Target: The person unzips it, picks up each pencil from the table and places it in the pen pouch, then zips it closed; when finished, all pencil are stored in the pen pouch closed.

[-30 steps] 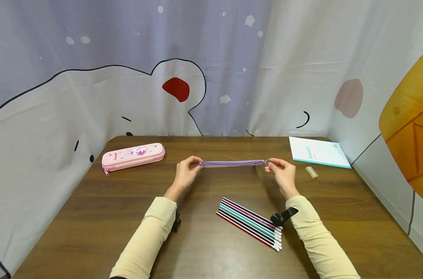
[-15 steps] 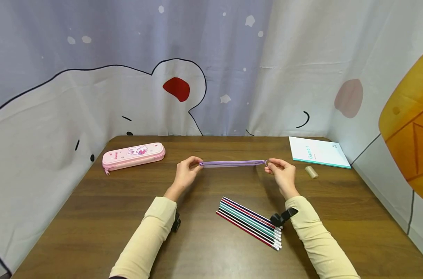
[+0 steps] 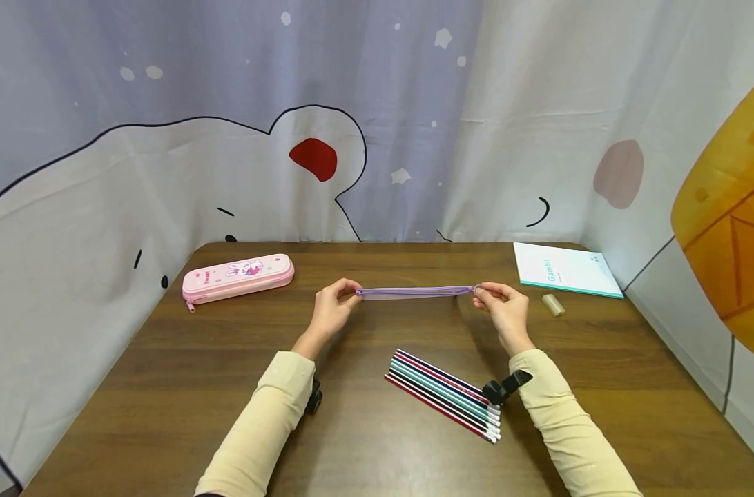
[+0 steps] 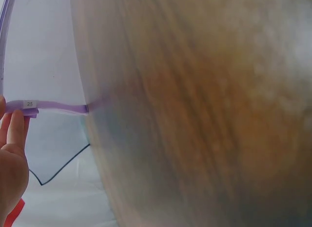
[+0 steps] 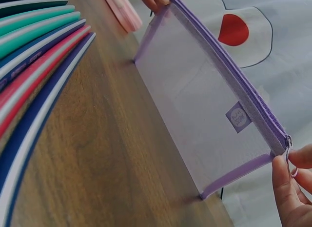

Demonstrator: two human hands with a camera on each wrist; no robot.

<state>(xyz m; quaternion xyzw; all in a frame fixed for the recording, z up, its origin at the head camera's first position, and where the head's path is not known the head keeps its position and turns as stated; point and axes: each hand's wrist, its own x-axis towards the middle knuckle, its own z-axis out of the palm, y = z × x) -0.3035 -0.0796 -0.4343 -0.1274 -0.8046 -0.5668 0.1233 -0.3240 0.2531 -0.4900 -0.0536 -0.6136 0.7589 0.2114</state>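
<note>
A translucent mesh zipper pouch (image 5: 175,105) with purple trim is stretched upright between both hands, its bottom edge down at the table. From the head view it shows almost edge-on as a thin purple line (image 3: 414,292). My left hand (image 3: 332,309) pinches its left top corner between thumb and fingers; in the left wrist view, purple side trim with a "25" tag (image 4: 30,104) runs from those fingers. At the other top corner, my right hand (image 3: 505,310) pinches the pouch by the zipper end, where the metal slider and pull ring (image 5: 289,148) sit.
Several striped pencils (image 3: 444,395) lie side by side on the wooden table (image 3: 352,442) in front of the pouch. A pink pencil case (image 3: 239,279) is at the back left. Back right lie a white notebook (image 3: 566,269) and a small beige block (image 3: 554,304). A printed curtain (image 3: 408,124) stands behind.
Both hands keep holding the pouch almost still. The head view has shifted only slightly.
</note>
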